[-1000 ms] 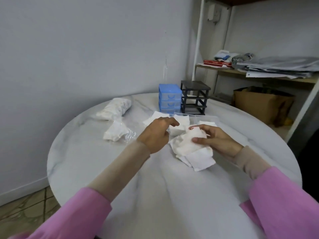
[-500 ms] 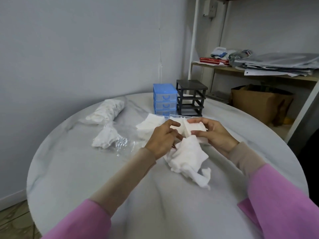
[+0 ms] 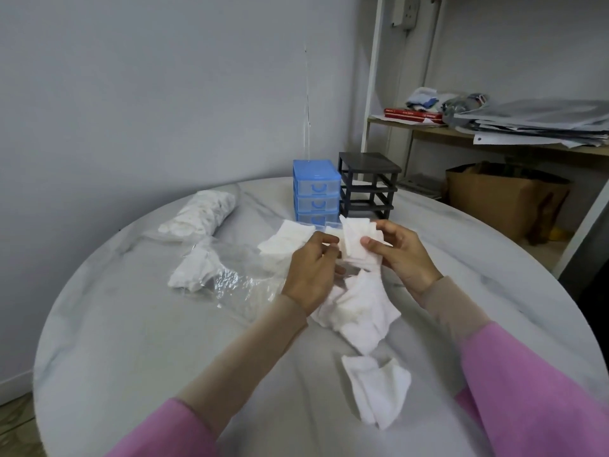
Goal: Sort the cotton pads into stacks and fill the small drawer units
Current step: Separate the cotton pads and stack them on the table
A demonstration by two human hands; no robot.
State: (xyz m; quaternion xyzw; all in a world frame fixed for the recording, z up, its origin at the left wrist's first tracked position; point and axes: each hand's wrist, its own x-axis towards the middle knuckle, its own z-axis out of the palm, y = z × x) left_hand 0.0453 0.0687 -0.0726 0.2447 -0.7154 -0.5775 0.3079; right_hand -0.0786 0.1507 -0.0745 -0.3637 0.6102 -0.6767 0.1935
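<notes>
My right hand (image 3: pixel 403 257) holds a small stack of square white cotton pads (image 3: pixel 356 240) upright, thumb across its face. My left hand (image 3: pixel 311 270) is curled against the stack's left edge and pinches it. Below the hands a loose heap of pads (image 3: pixel 359 311) lies on the round marble table (image 3: pixel 131 341), and a few more pads (image 3: pixel 379 387) lie nearer to me. Another pile of pads (image 3: pixel 286 240) sits left of the hands. A blue three-drawer unit (image 3: pixel 316 191) and an empty black drawer frame (image 3: pixel 369 186) stand at the back of the table.
A clear plastic bag holding pads (image 3: pixel 197 268) and a crinkled wrapper (image 3: pixel 240 285) lie at the left, with a full bag of round pads (image 3: pixel 204 211) behind. A clear drawer (image 3: pixel 329 224) lies in front of the blue unit. Shelves with papers and a cardboard box (image 3: pixel 504 199) stand at right.
Both hands have lifted a stack of pads off the heap and squared it upright between them. A few pads now lie apart near the table's front.
</notes>
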